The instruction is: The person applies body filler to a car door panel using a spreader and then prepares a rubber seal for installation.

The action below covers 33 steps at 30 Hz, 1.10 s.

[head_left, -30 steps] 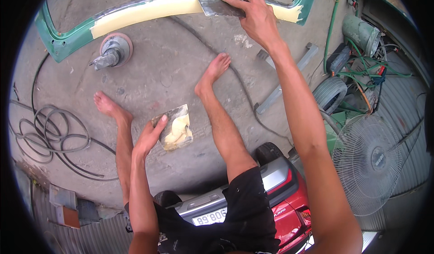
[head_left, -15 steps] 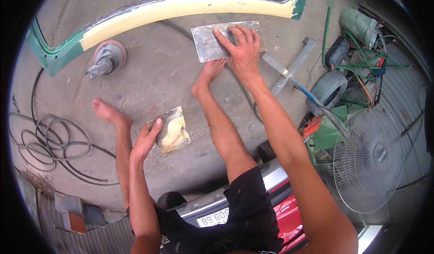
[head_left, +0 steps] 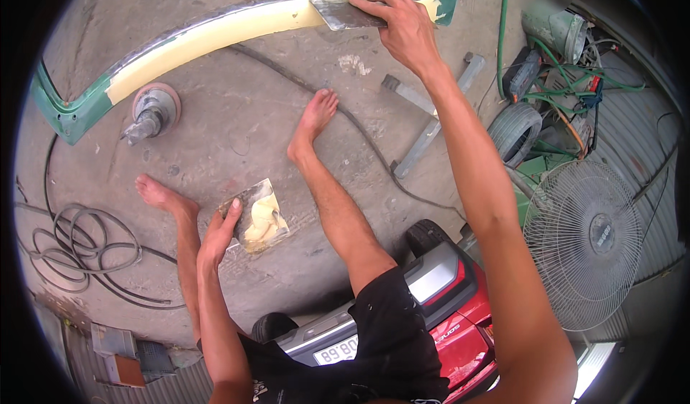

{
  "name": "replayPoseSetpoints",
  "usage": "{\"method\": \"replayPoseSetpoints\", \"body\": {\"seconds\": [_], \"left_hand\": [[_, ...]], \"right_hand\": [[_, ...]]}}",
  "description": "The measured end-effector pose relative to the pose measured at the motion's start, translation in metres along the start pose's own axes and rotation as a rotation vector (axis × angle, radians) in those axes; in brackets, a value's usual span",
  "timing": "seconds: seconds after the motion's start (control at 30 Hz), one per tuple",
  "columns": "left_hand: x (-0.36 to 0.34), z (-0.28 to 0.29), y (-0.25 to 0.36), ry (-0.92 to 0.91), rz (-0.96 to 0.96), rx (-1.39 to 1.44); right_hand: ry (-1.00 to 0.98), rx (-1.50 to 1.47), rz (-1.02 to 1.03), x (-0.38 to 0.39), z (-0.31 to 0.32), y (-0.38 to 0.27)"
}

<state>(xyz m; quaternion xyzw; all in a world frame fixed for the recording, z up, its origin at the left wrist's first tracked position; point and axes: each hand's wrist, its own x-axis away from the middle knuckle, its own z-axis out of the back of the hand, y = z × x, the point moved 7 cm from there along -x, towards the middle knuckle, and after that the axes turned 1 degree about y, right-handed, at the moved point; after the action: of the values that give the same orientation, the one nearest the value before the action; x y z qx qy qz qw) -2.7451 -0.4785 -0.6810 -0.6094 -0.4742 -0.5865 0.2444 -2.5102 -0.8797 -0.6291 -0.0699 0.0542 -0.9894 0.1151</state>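
Observation:
My right hand (head_left: 406,29) grips a flat metal putty spreader (head_left: 339,14), fingers stretched over its face and pointing left. The spreader lies tilted over the right part of a cream putty band (head_left: 215,33) that runs along a curved green panel (head_left: 77,119). Whether its edge touches the putty is hard to make out. Lower left, my left hand (head_left: 218,236) holds a small mixing plate (head_left: 250,197) by its edge, thumb on top. A thick heap of cream putty (head_left: 263,221) sits on that plate.
A round sander (head_left: 154,113) rests on the concrete left of my bare feet. Coiled hose (head_left: 86,242) lies far left. At right are a grey metal stand (head_left: 435,127), a tyre (head_left: 514,132), tangled cables and a fan (head_left: 582,246). A red toy-like car (head_left: 453,318) is under me.
My right hand has carried the spreader up and onto the panel's putty band. The left hand still holds the mixing plate, and the whole view has shifted a little.

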Motion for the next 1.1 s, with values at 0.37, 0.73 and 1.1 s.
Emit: {"method": "replayPoseSetpoints", "body": {"seconds": [0.37, 0.73, 1.1], "left_hand": [[-0.001, -0.004, -0.005, -0.011, 0.051, -0.004], [0.005, -0.001, 0.005, 0.013, 0.041, -0.009], [-0.001, 0.007, -0.015, -0.005, 0.041, 0.229]], "right_hand": [[0.125, -0.041, -0.097, 0.028, -0.024, -0.014], [0.122, 0.022, -0.058, 0.086, -0.028, -0.044], [0.189, 0.007, 0.013, -0.031, -0.002, -0.121]]}}
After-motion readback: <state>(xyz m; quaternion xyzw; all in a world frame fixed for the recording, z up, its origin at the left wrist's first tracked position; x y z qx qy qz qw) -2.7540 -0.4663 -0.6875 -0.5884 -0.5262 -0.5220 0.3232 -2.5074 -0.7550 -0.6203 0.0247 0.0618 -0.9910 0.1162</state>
